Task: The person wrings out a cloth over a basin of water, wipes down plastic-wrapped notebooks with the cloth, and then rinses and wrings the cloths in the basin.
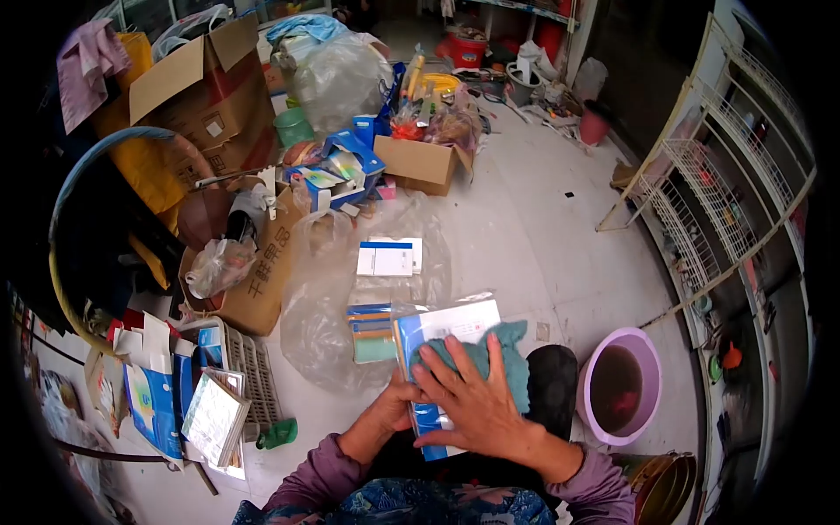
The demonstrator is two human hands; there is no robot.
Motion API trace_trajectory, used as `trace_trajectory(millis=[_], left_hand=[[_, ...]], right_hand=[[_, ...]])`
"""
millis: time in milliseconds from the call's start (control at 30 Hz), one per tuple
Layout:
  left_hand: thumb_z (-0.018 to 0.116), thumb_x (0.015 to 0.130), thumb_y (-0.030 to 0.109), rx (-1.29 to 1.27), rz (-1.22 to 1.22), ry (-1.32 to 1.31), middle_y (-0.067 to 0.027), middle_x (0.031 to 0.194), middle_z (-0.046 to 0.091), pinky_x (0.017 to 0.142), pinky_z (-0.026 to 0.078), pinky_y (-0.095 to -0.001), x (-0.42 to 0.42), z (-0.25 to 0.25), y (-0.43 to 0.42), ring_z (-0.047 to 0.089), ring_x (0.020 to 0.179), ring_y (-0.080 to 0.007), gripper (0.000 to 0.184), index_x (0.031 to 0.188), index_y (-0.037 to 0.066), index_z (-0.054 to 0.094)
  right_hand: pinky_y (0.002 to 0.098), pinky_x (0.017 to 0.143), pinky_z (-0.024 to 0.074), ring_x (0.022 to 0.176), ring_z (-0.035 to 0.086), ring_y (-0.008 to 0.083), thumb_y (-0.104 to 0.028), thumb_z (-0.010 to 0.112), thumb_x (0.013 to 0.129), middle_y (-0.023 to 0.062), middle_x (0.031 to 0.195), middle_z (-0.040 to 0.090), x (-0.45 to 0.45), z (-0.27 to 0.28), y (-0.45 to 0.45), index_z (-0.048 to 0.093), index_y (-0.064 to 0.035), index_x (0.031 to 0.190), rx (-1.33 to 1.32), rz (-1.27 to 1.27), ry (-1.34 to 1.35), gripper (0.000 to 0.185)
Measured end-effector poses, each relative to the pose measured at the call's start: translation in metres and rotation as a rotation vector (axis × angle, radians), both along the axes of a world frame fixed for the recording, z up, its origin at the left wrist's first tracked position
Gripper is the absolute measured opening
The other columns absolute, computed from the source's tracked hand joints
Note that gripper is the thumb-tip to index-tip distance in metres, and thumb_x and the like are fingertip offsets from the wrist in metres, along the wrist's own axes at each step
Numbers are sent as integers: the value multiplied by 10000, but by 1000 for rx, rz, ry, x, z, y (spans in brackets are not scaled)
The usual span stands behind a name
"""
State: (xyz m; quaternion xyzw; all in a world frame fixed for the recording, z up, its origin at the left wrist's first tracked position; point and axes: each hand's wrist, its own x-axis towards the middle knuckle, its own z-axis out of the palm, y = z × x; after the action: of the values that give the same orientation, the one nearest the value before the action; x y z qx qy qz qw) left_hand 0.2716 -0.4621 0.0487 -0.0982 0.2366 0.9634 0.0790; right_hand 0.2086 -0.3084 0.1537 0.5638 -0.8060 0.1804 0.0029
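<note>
In front of me is a flat blue-and-white pack [455,320] in clear plastic, which looks like notebooks or forms. My left hand [385,418] is closed on its lower left edge, with some fingers hidden. My right hand [481,407] lies across the pack, fingers spread, pressing a teal cloth [514,372] onto it. The cloth bunches out past the fingers on the right. Just beyond the pack, blue, brown and green booklets [371,322] lie on a clear plastic bag [319,324]. Farther out on the bag are white pads with a blue band [385,259].
A purple basin [654,385] of dark water stands to my right, near a wire rack [704,188]. On the left are a plastic basket [254,376], stacked packs [214,416] and a cardboard box [254,293]. Another open box [416,166] sits farther back among clutter.
</note>
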Motion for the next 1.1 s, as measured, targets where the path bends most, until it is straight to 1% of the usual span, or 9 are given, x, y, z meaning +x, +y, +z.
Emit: trace_trajectory(millis=[133,300,467,633,700,767,833,933,1100], left_hand=[[534,552,-18,-24,65,-74,-153,1237,510,980,439,-445,0,11,1,515,1155,-307,849,1367,53,307],[540,535,10,128,44,-126,-211,1223,505,984,431,-466,0,9,-1,523,1134,-354,867,1363,5,283],[534,541,12,97,46,-149,-219,1205,514,969,446,-445,3,3,-3,551,1088,-356,848,1352,-3,289],[655,637,62,-385,117,-50,-151,1203,525,885,484,-367,25,-17,12,560,1059,-240,771,1343,44,345],[691,599,27,-177,4,-226,-91,1122,570,825,498,-323,26,-16,10,582,974,-185,760,1305,70,413],[680,564,11,-376,-192,-233,-85,1105,575,807,499,-322,30,-25,-9,581,971,-182,772,1291,52,422],[669,529,-4,-567,-385,-242,-78,1088,581,788,501,-321,30,-26,-11,581,968,-178,785,1276,33,431],[624,472,-25,-479,-96,74,-115,1120,575,823,484,-331,11,21,15,574,1011,-218,831,1277,-19,414],[606,444,17,-234,33,26,-185,1224,529,970,404,-380,22,13,12,532,1106,-338,904,1311,-61,360]], right_hand=[[611,998,235,1300,318,350,-414,701,710,92,1375,417,-35,-5,-2,495,-138,1280,-45,-32,140,667],[408,798,450,1006,506,335,63,592,715,139,1191,532,-43,-22,20,618,-13,1023,-505,-286,-88,319],[396,787,446,955,531,308,-8,628,668,106,1168,549,4,-15,38,634,-31,1007,-425,-167,62,340],[372,826,406,1065,482,258,-126,626,698,92,1171,548,7,-6,-8,613,-35,981,-419,94,60,298],[353,822,372,1043,475,227,-219,606,731,85,1150,554,-17,-11,-25,618,-67,932,-360,68,239,253],[349,816,366,1029,477,220,-242,603,746,75,1121,563,-31,-2,-28,630,-83,906,-335,36,264,228],[362,788,375,964,512,215,-275,585,800,46,950,601,-37,13,-23,651,-100,794,-327,-104,119,187],[372,690,406,811,553,206,-292,574,844,31,759,583,-67,3,-2,618,-78,672,-155,-441,124,279],[318,470,334,503,408,125,-99,508,861,19,528,486,-65,-72,61,501,-6,619,-611,-645,-711,259]])
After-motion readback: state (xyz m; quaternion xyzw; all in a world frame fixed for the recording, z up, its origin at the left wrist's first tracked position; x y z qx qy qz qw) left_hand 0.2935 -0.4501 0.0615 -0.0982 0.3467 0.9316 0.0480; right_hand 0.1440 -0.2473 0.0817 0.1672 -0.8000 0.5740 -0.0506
